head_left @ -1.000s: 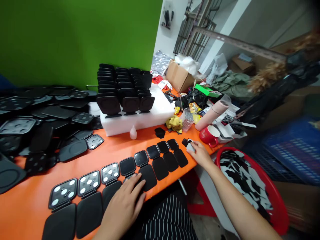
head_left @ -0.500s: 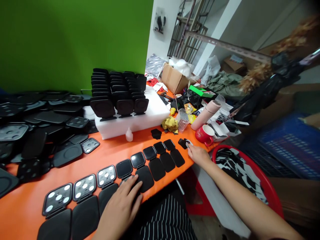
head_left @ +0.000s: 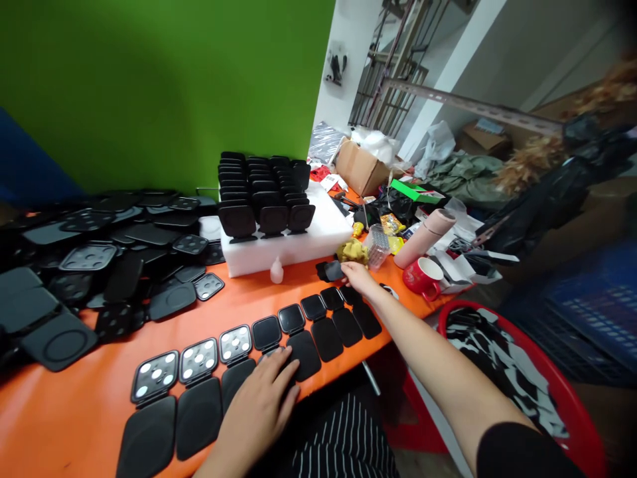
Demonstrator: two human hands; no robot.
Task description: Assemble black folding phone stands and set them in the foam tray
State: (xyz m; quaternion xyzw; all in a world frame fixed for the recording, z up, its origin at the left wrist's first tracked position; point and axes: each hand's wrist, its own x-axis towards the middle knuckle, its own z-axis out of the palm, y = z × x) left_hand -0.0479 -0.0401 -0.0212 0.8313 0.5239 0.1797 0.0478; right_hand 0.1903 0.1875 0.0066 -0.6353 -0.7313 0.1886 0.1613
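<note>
A row of hinged black folding panels (head_left: 199, 418) lies unfolded along the front of the orange table. Several upper squares at the left carry white round dots (head_left: 199, 362); squares farther right are plain and glossy. My left hand (head_left: 261, 401) rests flat with fingers spread on a panel mid-row. Beyond the row's right end, my right hand (head_left: 357, 275) pinches a thin dark grey square piece (head_left: 335, 270) by its edge. That piece is over a small pile of black pieces (head_left: 321, 271), partly covering it.
A white foam block (head_left: 288, 249) at the back holds rows of upright black panels (head_left: 239, 219). A heap of panels (head_left: 169, 302) covers the left. A small squeeze bottle (head_left: 277, 271), yellow cloth (head_left: 352, 251), pink flask (head_left: 425, 238), red mug (head_left: 422, 277) and red basin (head_left: 584, 411) stand around.
My right hand has moved left from the small black pieces at the table's right edge to the black pile, with a dark square in its fingers. My left hand stays on the row. The view has shifted.
</note>
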